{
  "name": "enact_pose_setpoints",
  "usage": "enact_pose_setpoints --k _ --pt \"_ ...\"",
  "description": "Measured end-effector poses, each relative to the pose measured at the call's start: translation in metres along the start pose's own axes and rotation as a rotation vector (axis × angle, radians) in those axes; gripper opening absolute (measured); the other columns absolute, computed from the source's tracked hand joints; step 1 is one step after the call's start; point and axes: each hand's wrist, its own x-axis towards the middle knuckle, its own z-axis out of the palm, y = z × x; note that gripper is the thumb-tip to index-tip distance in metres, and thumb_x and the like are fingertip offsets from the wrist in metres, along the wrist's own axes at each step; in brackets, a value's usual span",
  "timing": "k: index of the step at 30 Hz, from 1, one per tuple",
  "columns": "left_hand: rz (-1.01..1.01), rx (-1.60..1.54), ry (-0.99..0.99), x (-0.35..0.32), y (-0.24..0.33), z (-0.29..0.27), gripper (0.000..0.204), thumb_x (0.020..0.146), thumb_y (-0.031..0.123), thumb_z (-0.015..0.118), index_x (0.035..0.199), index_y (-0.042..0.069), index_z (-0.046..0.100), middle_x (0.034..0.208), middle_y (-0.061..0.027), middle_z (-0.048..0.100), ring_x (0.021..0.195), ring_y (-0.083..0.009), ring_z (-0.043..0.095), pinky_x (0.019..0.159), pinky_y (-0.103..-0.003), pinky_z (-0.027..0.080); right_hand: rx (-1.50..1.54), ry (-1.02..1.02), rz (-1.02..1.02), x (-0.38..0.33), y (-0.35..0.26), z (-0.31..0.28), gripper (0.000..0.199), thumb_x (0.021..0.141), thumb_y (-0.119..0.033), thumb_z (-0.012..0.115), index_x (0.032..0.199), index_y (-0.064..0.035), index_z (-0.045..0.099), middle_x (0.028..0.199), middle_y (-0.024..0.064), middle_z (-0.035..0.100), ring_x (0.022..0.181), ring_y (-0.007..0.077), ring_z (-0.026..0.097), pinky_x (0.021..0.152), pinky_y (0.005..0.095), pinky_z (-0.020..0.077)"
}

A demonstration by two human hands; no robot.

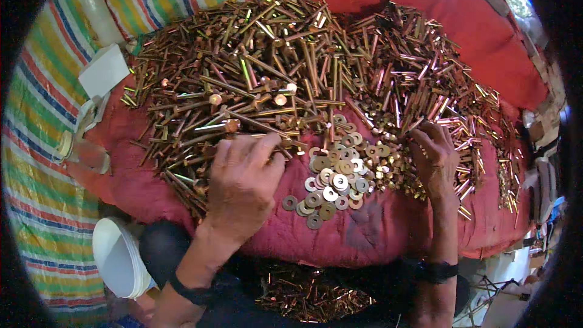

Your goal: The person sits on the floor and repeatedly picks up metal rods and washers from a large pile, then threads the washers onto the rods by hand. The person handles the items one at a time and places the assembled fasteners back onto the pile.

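A large heap of gold-coloured bolts (237, 67) lies on a padded red cloth (273, 231). At the heap's near edge, my left hand (246, 176) is closed, its fingers curled down; what they hold is hidden. Just right of it, flat ring washers (331, 176) form a loose pile. Small nuts (388, 170) are gathered between the washers and my right hand (434, 158). That hand is also closed, fingertips bent in among the bolts and nuts; I cannot make out what is in them.
Shorter bolts (419, 67) spread along the right side. A clear jar (88, 155) lies at the left edge, near a white box (104, 71). White stacked tubs (118, 258) stand lower left. More bolts (316, 294) lie below the cloth's front edge. Striped sheeting (51, 206) lines the left.
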Motion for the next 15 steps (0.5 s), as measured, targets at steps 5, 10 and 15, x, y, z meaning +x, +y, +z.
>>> enact_pose_setpoints --k 5,10,15 --pt "0.026 -0.057 0.033 -0.006 -0.005 0.005 0.018 0.078 0.010 0.065 0.093 0.003 0.073 0.106 -0.0071 0.068 0.099 -0.0292 0.063 0.087 -0.045 0.048 -0.065 0.105 0.000 0.001 -0.006 0.007 0.041 0.078 -0.009 0.078 0.117 -0.0196 0.077 0.117 0.0078 0.071 0.102 0.0315 0.067 0.082 0.0436 0.0572" --pt "0.081 -0.059 -0.020 -0.014 -0.003 0.004 0.013 0.075 0.014 0.067 0.085 0.005 0.067 0.108 -0.0060 0.069 0.100 -0.0266 0.065 0.092 -0.045 0.049 0.016 0.237 -0.051 0.005 -0.007 0.004 0.027 0.090 0.000 0.072 0.116 -0.0051 0.075 0.120 0.0139 0.072 0.110 0.0336 0.070 0.091 0.0424 0.0578" --pt "0.117 -0.253 0.166 -0.017 0.005 -0.011 0.016 0.073 0.011 0.068 0.087 0.005 0.070 0.108 -0.0093 0.070 0.099 -0.0274 0.066 0.090 -0.044 0.054 0.613 0.214 0.193 0.010 -0.047 -0.026 0.028 0.096 -0.016 0.061 0.117 -0.0001 0.069 0.110 0.0124 0.070 0.098 0.0239 0.067 0.085 0.0352 0.0535"
